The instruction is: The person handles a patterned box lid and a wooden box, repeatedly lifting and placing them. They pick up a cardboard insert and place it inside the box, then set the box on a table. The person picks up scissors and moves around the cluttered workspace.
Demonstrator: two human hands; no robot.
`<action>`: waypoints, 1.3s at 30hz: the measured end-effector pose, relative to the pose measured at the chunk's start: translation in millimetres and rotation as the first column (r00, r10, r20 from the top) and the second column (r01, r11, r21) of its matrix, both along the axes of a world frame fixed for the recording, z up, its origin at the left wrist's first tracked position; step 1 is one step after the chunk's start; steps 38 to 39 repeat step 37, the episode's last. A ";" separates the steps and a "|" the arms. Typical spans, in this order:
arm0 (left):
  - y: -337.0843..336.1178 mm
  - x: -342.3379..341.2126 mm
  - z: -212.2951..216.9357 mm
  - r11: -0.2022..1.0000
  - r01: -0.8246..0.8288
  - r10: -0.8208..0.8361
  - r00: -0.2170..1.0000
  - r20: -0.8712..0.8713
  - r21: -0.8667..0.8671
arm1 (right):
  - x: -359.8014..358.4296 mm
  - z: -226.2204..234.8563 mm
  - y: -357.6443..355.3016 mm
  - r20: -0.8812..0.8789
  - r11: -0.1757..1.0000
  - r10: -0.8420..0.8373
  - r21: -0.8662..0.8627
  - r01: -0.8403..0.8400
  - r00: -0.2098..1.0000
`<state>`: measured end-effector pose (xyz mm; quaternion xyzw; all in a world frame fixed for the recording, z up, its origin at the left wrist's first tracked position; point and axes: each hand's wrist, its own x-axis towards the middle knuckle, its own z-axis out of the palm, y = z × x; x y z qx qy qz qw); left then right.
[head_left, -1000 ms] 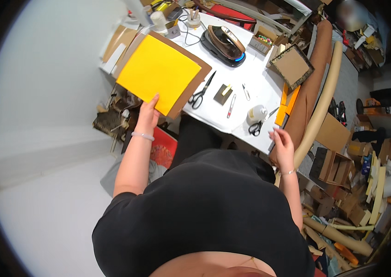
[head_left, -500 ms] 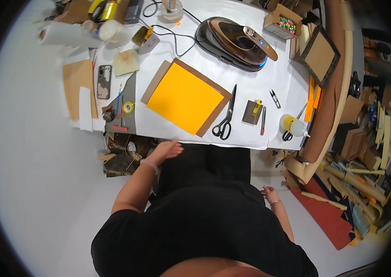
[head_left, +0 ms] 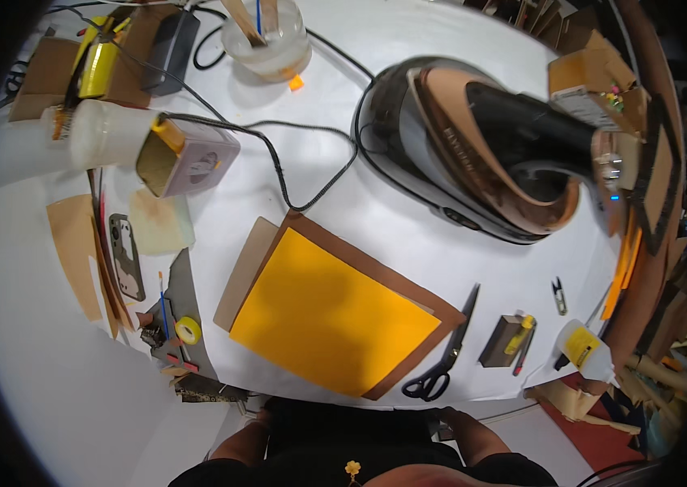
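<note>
A yellow sheet [head_left: 335, 312] lies on a larger brown sheet [head_left: 420, 349], with a grey-brown piece [head_left: 246, 264] showing at their left. Just right of them rest black scissors [head_left: 445, 357]. At the table's front edge, left of the body, my left hand [head_left: 257, 424] is mostly hidden. On the other side my right hand [head_left: 449, 422] is likewise largely out of sight below the edge. The fingers of both are too hidden to read, and neither hand is seen holding anything. A black and copper iron [head_left: 489, 138] sits on its base beyond the sheets.
A dark cord [head_left: 319, 191] loops behind the sheets. Rightward lie a dark block [head_left: 499, 337], thread snips [head_left: 559, 296] and a glue bottle [head_left: 587, 349]. To the left are a phone [head_left: 125, 256], yellow tape [head_left: 188, 329], a tin [head_left: 193, 154] and a water jar [head_left: 270, 49].
The view has come closer to the table. My left hand has dropped from just before the table edge to beneath it, and my right hand is now near the edge too. The sheets look unmoved.
</note>
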<state>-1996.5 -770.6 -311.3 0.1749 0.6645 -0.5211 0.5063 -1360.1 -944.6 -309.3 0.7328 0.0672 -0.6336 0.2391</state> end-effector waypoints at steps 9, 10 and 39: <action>-0.2 -27.7 -10.4 0.951 0.164 -0.199 0.973 0.114 0.263 | -11.3 -21.7 22.7 -0.052 0.953 0.264 0.171 -0.251 0.963; 6.5 -29.8 -10.3 0.877 0.249 -0.337 0.928 0.156 0.411 | -11.0 -23.9 30.2 -0.026 0.910 0.355 0.240 -0.339 0.934; 143.9 114.6 14.7 -0.147 0.068 -0.565 0.813 -0.140 0.987 | -127.3 71.6 213.5 0.654 0.351 0.261 0.620 -0.701 0.710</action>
